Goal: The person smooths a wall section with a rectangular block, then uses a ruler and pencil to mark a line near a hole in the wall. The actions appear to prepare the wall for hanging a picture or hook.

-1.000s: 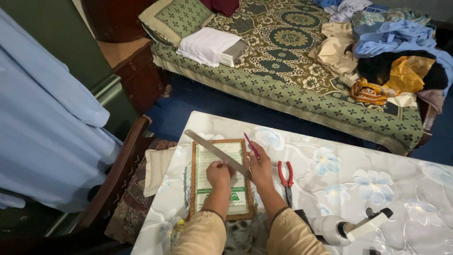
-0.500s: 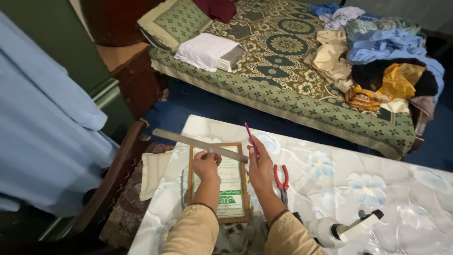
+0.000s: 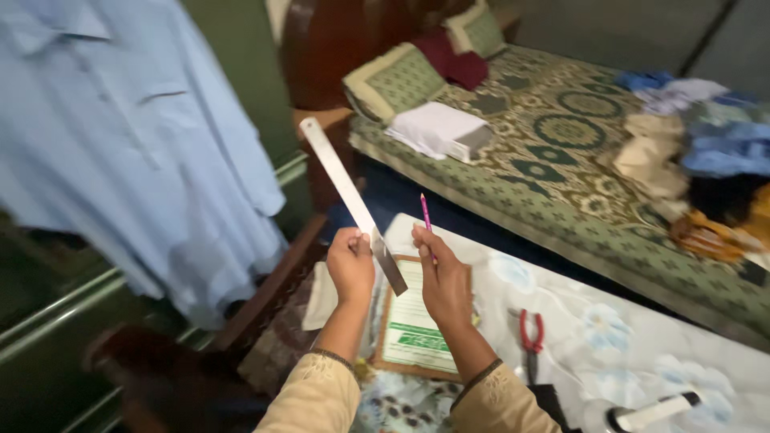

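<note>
Steel flat ruler (image 3: 346, 192) raised off the floral-cloth surface (image 3: 609, 337), long axis slanting up and far-left; left hand (image 3: 350, 265) grips its near end, right hand (image 3: 443, 281) holds pink pencil (image 3: 426, 218), above framed green-and-white print (image 3: 413, 321)

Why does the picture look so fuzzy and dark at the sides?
Head view: the camera seems to be moving, so the clothes pile and pliers smear; the left hand and right hand are a little soft; the metal ruler catches a pale sheen; the lower-left corner is deep in shadow.
</note>
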